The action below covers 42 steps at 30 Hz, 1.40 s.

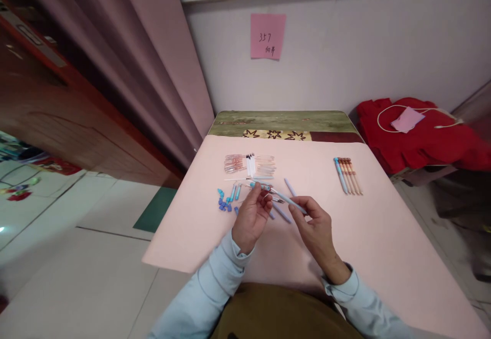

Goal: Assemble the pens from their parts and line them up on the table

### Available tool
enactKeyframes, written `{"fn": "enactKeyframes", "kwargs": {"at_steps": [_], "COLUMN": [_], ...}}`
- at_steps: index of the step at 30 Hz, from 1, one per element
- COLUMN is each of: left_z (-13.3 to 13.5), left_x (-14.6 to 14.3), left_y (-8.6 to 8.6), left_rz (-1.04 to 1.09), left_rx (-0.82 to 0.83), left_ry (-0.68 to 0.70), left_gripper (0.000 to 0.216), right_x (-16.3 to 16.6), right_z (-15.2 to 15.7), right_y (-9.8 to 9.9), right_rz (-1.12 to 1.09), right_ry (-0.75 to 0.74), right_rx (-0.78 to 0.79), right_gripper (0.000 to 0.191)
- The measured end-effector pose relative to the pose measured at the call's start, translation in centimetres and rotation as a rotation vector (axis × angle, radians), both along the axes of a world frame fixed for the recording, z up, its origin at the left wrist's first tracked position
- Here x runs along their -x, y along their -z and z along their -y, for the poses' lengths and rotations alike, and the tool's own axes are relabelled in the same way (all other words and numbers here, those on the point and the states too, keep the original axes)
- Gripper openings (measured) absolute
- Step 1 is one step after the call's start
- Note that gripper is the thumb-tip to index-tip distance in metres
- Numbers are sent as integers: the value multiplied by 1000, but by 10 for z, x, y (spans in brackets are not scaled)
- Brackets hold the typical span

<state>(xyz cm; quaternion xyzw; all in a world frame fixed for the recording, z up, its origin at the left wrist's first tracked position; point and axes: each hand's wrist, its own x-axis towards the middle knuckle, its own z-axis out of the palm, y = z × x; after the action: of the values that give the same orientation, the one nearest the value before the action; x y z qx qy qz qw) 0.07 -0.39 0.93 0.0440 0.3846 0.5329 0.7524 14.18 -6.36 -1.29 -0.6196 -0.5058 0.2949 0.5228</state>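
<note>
Far L of table [184, 247], which has a pale pink cover: loose pile of small blue caps [223, 204], a couple of short teal tubes [232, 192] just R of it. Behind those, a bunch of pinkish-brown clear tubes [233, 164], then white sticks w/ dark tips [250, 166] side by side, then a stack of pale clear tubes [266, 162]. Can't tell what, if anything, is inside the clear ones. Lt purple tubes [282, 213] lie nr the mid, partly behind the hands. Held lt blue tube [288, 200] is up in front of the person, over the mid of the table, slanting down to the R; a white bit shows at its upper L end, can't tell how far in it goes. Well apart on the R, a neat row of pens [348, 176], one lt blue on its L side, rest brown. Beyond the table edge, red cloth [418, 142] w/ a white cable on it.

L hand [251, 216]: thumb up, fingers curled in, pinching a teal pen part [262, 186] close to the tube's upper end. R hand [315, 226]: comes in from lower R, thumb + fingers closed round the tube's lower end. Both wrists above the table, lt blue cuffs.
</note>
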Motion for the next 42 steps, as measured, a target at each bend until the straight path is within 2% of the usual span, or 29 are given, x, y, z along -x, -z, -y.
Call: {"fn": "enactKeyframes", "kwargs": {"at_steps": [6,11,17,24,34,42], "left_z": [4,7,10,12,14,14], "left_x": [0,-3,-4,-3,-3,-3], "left_y": [10,14,11,6,5,4], "left_rz": [-131,-199,-202,-202,-200,-198], "left_rx": [-154,-170,-137,-124,-66,-97], "left_ry": [-5,17,76,102,110,123], "left_gripper": [28,31,30,26,25,27], "right_x": [-1,-2,-3,-8,-9,-8], "right_z": [1,0,-1,-1,-2,0], "right_y": [2,2,2,1,-4,-2], "right_rz": [173,370,293,305,454,565], "right_ry": [-7,-23,42,66,46,40], "right_rx": [-102,-237,-225,-243,-356,-394], "right_gripper": [15,12,14,13,7,8]}}
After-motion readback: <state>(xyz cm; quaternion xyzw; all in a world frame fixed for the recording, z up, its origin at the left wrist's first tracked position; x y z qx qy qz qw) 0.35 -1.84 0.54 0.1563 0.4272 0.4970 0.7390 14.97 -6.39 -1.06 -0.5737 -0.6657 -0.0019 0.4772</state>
